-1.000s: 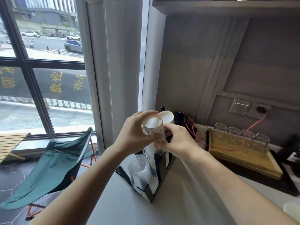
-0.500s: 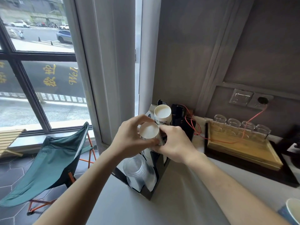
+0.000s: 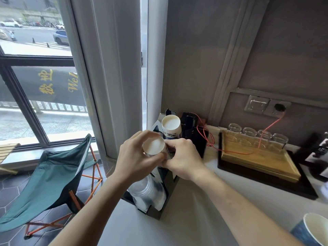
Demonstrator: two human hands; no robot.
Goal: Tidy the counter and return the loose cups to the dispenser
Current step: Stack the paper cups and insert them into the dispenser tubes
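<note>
A white paper cup (image 3: 153, 146), seen with its pale round end toward the camera, is held by both hands above the black cup dispenser (image 3: 166, 189) at the left end of the pale bench (image 3: 186, 219). The left hand (image 3: 137, 158) is wrapped around the cup's near side, thumb and fingers closed on its wall; the right hand (image 3: 183, 159) is closed on the cup's far, printed side, and the two hands touch each other below it. Just behind the held cup, a second paper cup stack (image 3: 171, 127) stands tilted in a rear slot of the dispenser, with its pale end likewise shown. In the front slot, below the hands, a stack of clear plastic cups (image 3: 144, 188) is seen lying at a slant. At the lower right corner of the view, a blue-printed paper cup (image 3: 309, 230) stands loose on the bench, well apart from the dispenser. Along the wall to the right, a wooden tray (image 3: 257, 160) is set on a black base, with four clear glasses (image 3: 257, 134) lined along its far edge and a red cable (image 3: 269, 125) running to a wall socket.
</note>
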